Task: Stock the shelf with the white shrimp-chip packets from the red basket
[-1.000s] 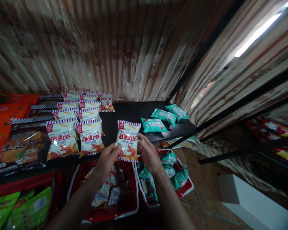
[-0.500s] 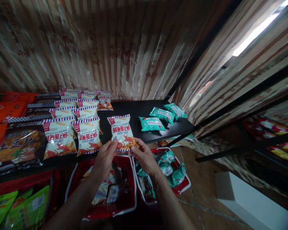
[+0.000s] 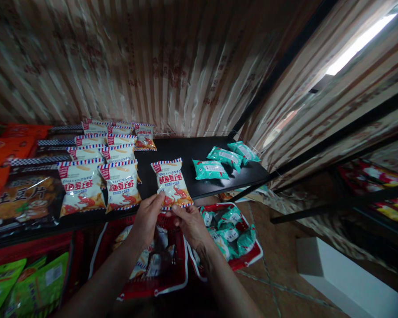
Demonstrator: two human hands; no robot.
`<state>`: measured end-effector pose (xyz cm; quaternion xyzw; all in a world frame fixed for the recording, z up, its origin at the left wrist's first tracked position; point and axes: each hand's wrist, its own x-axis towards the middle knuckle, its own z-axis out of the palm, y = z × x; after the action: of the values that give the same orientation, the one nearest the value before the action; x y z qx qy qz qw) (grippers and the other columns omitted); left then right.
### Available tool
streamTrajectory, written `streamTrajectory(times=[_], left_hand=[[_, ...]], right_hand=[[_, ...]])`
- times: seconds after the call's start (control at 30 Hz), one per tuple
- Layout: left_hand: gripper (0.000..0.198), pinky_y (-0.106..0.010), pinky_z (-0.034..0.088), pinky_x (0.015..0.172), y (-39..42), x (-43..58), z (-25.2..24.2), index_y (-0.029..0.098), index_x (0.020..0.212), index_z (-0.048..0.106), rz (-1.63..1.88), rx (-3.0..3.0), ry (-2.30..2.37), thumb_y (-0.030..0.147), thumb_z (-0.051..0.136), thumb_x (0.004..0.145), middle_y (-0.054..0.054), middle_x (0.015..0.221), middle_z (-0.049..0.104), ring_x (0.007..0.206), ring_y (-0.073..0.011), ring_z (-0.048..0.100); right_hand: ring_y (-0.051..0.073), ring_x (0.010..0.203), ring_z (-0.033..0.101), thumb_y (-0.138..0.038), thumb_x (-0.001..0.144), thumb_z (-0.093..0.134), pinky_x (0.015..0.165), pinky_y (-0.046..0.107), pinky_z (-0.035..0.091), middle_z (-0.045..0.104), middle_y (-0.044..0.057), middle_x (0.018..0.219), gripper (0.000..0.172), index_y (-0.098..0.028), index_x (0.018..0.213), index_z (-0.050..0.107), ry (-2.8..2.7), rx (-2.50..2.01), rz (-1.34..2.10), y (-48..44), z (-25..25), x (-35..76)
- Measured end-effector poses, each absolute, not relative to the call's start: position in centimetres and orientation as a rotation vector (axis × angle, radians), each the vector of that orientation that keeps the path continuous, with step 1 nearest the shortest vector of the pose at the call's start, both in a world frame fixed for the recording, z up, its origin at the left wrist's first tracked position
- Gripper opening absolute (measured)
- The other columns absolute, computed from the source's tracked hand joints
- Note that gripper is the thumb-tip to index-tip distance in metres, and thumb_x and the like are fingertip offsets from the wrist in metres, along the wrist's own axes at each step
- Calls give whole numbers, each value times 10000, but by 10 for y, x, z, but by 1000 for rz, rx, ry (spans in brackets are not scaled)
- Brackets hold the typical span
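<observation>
Between my two hands is a white snack bag [image 3: 171,180] with red lettering and a striped blue-and-red top edge. My left hand [image 3: 150,214] grips its lower left side with the thumb on the front. My right hand [image 3: 189,221] pinches the bottom edge, thumb in front. The bag stands nearly upright at the front edge of the black shelf [image 3: 182,150]. To its left, matching snack bags [image 3: 122,185] are lined up in two columns. Several teal packets [image 3: 210,169] lie on the shelf to the right.
Below the shelf, one red basket [image 3: 172,287] holds more white snack bags, and another red basket [image 3: 258,256] holds teal packets. Dark potato-slice bags [image 3: 26,194] stand at the left. A black rack bar [image 3: 318,211] crosses on the right, above a white box [image 3: 345,278].
My right hand has shifted from the bag's lower right corner toward the middle of its bottom edge. The bag has moved slightly to the right.
</observation>
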<state>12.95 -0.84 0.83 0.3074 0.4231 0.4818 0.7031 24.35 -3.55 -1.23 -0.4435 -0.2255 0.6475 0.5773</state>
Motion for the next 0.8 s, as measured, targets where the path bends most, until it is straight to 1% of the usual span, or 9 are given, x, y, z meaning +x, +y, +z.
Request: streamTrajectory(times=[0.07, 0.17, 0.27, 0.33, 0.4, 0.47, 0.6, 0.7, 0.8], left_hand=[[333, -262, 440, 585, -8, 129, 9, 144, 659, 610, 1066, 676, 926, 455, 726, 633, -7, 632, 644, 595, -147, 570], [327, -280, 457, 622, -10, 130, 11, 135, 696, 615, 1039, 640, 863, 436, 728, 635, -22, 669, 662, 649, -170, 606], [325, -293, 481, 682, -11, 132, 16, 133, 809, 630, 1022, 589, 818, 375, 746, 626, -33, 757, 686, 737, -191, 640], [380, -296, 492, 713, -11, 132, 19, 146, 927, 625, 1044, 571, 816, 343, 749, 628, -39, 841, 696, 789, -193, 649], [421, -301, 502, 722, -11, 131, 22, 161, 996, 602, 1086, 570, 828, 339, 744, 642, -42, 892, 692, 814, -192, 651], [396, -306, 508, 726, -9, 130, 24, 168, 973, 593, 1141, 566, 851, 349, 739, 652, -40, 899, 685, 832, -193, 650], [317, -327, 507, 757, -6, 128, 20, 156, 845, 586, 1186, 528, 895, 346, 743, 646, -42, 839, 678, 864, -210, 652], [318, -366, 510, 786, -4, 128, 15, 149, 846, 579, 1174, 504, 854, 333, 744, 646, -58, 838, 687, 856, -218, 660], [290, -382, 519, 792, -5, 129, 14, 151, 824, 570, 1179, 476, 854, 280, 741, 629, -68, 855, 697, 845, -220, 671]], right_hand=[[56, 423, 529, -283, 618, 813, 365, 126, 359, 666, 3, 555, 199, -138, 694, 700, -561, -1043, 1514, -37, -11, 246], [60, 422, 507, -277, 619, 807, 403, 151, 393, 649, -10, 548, 188, -148, 679, 685, -561, -1045, 1505, -39, -11, 250], [68, 432, 499, -275, 601, 807, 416, 166, 400, 630, -25, 541, 200, -162, 686, 666, -540, -1052, 1465, -40, -13, 253], [65, 422, 481, -272, 596, 798, 409, 166, 384, 613, -35, 526, 200, -168, 677, 647, -550, -1069, 1420, -41, -14, 255], [57, 402, 461, -265, 600, 781, 399, 163, 363, 600, -45, 515, 190, -172, 674, 633, -584, -1096, 1379, -43, -14, 259], [50, 386, 445, -262, 608, 758, 389, 160, 342, 594, -52, 516, 177, -175, 694, 630, -623, -1113, 1362, -45, -12, 264], [49, 380, 421, -267, 588, 739, 378, 164, 317, 597, -55, 540, 199, -182, 737, 637, -677, -1148, 1329, -50, -5, 275], [51, 393, 421, -264, 582, 734, 384, 166, 318, 603, -51, 561, 218, -184, 763, 643, -703, -1181, 1305, -53, -4, 280], [51, 391, 402, -251, 597, 716, 390, 170, 301, 569, -60, 530, 188, -185, 756, 640, -727, -1166, 1309, -56, -5, 282]])
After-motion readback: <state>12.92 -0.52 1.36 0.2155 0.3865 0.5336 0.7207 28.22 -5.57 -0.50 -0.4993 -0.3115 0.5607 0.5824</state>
